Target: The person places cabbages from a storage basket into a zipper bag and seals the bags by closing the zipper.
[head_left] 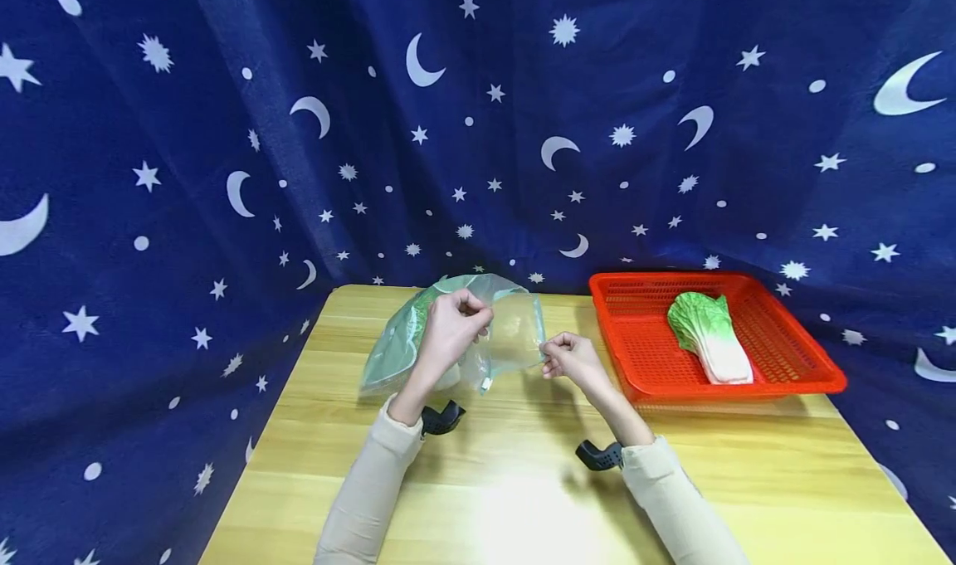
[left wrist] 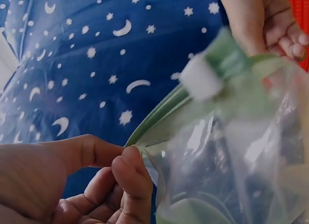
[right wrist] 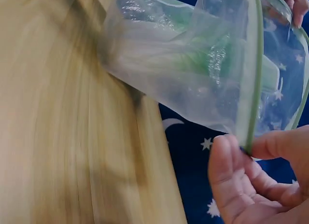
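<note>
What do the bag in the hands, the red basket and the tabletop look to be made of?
Bag: thin clear plastic film, glossy and wrinkled, with a green zip strip along its mouth; the backdrop shows through it. Red basket: likely rigid moulded plastic, with fine mesh walls and even colour. Table: wood or wood-look laminate, pale grain lines, slight sheen.

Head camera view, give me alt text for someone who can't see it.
Two hands hold a clear plastic zip bag with green leafy contents above a light wooden table: the left hand and right hand each pinch its edge. A red plastic basket to the right holds a green-and-white cabbage.
</note>
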`<state>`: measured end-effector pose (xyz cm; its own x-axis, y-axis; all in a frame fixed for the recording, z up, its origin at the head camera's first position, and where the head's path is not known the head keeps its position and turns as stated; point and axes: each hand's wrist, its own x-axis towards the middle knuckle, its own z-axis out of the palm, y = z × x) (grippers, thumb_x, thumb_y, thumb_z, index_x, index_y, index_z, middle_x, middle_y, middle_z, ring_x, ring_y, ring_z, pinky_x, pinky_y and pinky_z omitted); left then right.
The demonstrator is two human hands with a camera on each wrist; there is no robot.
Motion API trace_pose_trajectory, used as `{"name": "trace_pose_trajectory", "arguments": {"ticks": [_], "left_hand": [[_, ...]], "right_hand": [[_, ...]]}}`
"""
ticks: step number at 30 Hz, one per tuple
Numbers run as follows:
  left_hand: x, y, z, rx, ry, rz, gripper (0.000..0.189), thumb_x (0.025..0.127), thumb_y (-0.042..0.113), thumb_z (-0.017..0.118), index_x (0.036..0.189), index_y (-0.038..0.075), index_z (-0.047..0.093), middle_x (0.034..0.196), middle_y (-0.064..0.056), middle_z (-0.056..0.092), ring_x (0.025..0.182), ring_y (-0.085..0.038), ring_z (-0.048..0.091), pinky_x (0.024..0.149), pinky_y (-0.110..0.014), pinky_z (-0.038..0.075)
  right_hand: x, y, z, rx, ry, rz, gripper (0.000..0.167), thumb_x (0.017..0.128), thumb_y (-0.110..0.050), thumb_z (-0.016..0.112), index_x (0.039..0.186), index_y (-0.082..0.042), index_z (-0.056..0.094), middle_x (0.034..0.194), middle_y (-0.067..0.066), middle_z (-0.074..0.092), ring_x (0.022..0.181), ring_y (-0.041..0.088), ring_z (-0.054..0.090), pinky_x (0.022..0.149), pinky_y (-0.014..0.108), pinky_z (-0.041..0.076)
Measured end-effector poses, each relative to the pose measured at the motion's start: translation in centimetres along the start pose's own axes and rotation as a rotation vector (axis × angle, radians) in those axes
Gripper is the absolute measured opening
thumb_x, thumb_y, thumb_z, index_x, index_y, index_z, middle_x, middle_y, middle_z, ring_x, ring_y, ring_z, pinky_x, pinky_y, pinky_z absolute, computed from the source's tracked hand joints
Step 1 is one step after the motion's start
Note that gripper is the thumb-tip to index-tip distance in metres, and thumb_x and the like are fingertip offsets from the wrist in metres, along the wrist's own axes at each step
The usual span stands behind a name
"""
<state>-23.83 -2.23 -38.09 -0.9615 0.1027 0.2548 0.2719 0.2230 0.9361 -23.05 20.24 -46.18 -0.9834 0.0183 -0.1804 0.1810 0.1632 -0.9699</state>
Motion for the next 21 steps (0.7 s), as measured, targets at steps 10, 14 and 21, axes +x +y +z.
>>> {"name": "trace_pose_trajectory", "arguments": {"ticks": [10,14,21], "left_hand": [[-0.5,-0.6,1.8,-0.023,-0.109,-0.007,0.004,0.079,0.005,0.063,0.078,0.003,0.066,0.063,-0.006,0.065,0.048,-0.010,0.060,0.050,-0.030,0.056],[-0.4,-1.1,2.1,-0.080,-0.158,-0.026,0.005,0.082,0.006,0.067,0.078,0.001,0.066,0.062,-0.006,0.065,0.048,-0.011,0.061,0.057,-0.043,0.059],[-0.3,-1.6,2.5,-0.113,-0.220,-0.048,0.006,0.083,0.005,0.066,0.078,0.001,0.066,0.062,-0.008,0.065,0.048,-0.015,0.062,0.061,-0.051,0.058]], "right_hand": [[-2.6,-2.0,-2.5,-0.349,-0.038,-0.068,0.034,0.095,-0.024,0.059,0.112,0.005,0.060,0.099,0.020,0.069,0.084,0.030,0.071,0.080,0.040,0.058],[-3.4,-4.1,-5.3,-0.469,-0.014,-0.135,0.034,0.093,-0.022,0.061,0.112,0.006,0.058,0.103,0.022,0.069,0.080,0.021,0.070,0.076,0.033,0.058],[-3.3,-6.2,-12.0,-0.637,0.039,-0.073,0.045,0.089,-0.026,0.065,0.114,0.008,0.050,0.100,0.017,0.063,0.085,0.022,0.063,0.072,0.029,0.053]]}}
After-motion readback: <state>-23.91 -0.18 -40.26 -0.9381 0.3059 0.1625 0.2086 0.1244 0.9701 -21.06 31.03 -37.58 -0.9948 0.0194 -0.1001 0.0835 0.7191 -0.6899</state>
